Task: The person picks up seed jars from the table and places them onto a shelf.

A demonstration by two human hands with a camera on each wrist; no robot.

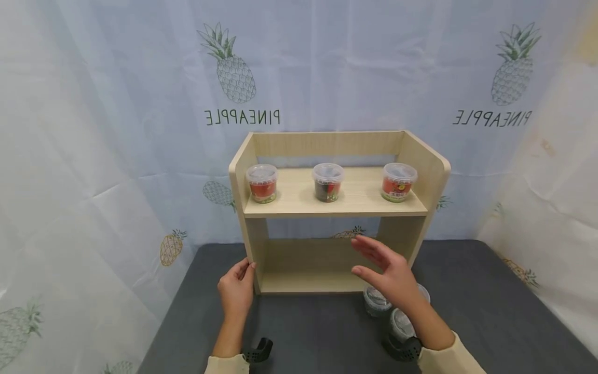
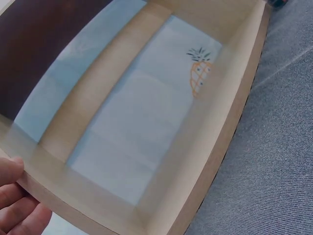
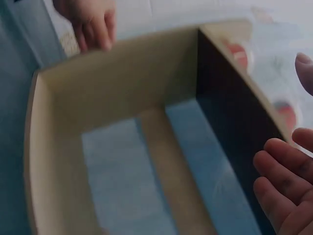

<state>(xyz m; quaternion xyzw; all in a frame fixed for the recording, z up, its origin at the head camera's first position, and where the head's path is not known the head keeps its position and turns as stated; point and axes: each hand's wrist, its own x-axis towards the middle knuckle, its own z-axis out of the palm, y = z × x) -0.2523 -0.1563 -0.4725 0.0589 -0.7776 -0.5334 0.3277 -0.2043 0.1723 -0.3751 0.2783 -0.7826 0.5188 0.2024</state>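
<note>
A pale wooden two-tier shelf point(image 1: 322, 266) stands on the dark table. My left hand point(image 1: 236, 286) pinches the front edge of its left side panel low down; in the left wrist view the thumb point(image 2: 11, 169) lies on the inner side of that edge and the fingers are outside it. My right hand point(image 1: 392, 272) hovers before the lower compartment at the right, fingers extended and thumb apart, holding nothing. On the upper board sit three lidded plastic tubs: a left tub point(image 1: 262, 183), a middle tub point(image 1: 328, 182) and a right tub point(image 1: 398, 182).
Below my right hand more lidded tubs stand on the table point(image 1: 317, 332), among them a tub point(image 1: 376, 300) by the shelf's front and a tub point(image 1: 402, 324) closer to me, partly covered by my wrist. A pineapple-print curtain point(image 1: 327, 78) hangs behind the shelf.
</note>
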